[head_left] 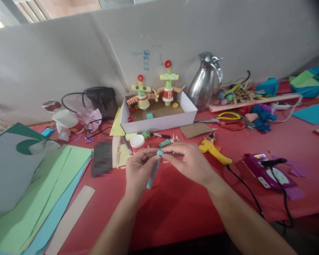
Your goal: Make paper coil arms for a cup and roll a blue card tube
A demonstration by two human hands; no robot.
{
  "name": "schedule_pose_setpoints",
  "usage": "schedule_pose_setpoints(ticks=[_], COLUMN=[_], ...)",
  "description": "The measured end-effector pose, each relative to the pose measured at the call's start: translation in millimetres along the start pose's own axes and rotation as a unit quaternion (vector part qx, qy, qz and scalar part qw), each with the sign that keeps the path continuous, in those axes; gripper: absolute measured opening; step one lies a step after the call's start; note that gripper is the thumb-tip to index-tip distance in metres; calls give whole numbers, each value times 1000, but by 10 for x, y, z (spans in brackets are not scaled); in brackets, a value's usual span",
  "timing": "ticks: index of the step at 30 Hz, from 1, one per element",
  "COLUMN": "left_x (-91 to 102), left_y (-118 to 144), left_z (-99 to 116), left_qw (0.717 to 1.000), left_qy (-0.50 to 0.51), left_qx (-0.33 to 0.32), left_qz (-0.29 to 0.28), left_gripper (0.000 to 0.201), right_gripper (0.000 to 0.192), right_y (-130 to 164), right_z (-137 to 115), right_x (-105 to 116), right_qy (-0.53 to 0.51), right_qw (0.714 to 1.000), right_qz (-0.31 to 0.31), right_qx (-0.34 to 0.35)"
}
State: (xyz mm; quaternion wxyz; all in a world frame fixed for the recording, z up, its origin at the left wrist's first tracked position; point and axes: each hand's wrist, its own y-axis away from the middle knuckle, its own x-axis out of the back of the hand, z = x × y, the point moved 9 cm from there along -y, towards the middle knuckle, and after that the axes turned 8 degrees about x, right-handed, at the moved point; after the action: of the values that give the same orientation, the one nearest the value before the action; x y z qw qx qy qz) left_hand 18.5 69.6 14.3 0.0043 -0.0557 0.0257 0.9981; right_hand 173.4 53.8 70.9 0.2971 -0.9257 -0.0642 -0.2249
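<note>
We pinch a light-blue paper strip (153, 172) between both hands, just in front of the white box (159, 122): the left hand (138, 170) closed on its folded top, the right hand (189, 161) gripping that same end, the tail hanging toward us. In the box stand two paper-cup figures (155, 90) with buttons and a teal block on its brown floor. Right of the box, a steel jug (205, 81) and a yellow glue gun (214, 150); left of it, stacked paper sheets (37, 191). The red table (175, 209) lies bare from the box's front to its near edge.
</note>
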Motion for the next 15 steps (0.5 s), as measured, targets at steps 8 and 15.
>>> schedule_pose_setpoints(ticks=[8,15], left_x=[27,-175], left_y=[31,-18], left_z=[10,-108], left_qw=[999,979], left_qy=[-6,104], left_qx=[15,108], left_qz=[38,-141], left_gripper=[9,19], right_gripper=[8,8], right_y=[10,-20], right_z=[-52,-53], right_x=[-41,30], right_qy=[40,-46], right_qw=[997,997], right_qz=[42,40], right_qx=[50,55])
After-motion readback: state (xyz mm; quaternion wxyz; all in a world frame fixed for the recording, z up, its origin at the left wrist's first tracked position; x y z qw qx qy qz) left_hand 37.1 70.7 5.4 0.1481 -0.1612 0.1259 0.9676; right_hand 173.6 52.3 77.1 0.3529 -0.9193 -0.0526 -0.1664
